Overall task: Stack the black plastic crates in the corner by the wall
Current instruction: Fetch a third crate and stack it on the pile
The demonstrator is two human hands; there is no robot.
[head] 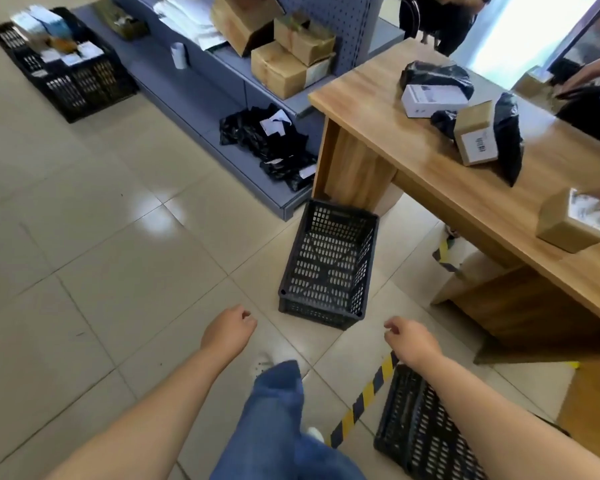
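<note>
An empty black plastic crate [328,263] stands on the tiled floor just ahead of me, beside the wooden desk's leg. My left hand [227,330] hovers near its front left corner, fingers loosely curled, holding nothing. My right hand [411,337] hangs near the front right corner, also loosely curled and empty. Neither hand touches the crate. A second black crate [413,431] sits on the floor at the lower right, partly hidden under my right forearm. A third black crate [73,76], filled with parcels, stands at the far left.
A wooden desk [430,157] with boxes and black bags fills the right side. A low grey shelf [201,98] with cardboard boxes and black bags runs along the back. Yellow-black tape [364,396] crosses the floor. Another person's hands reach in at the right edge.
</note>
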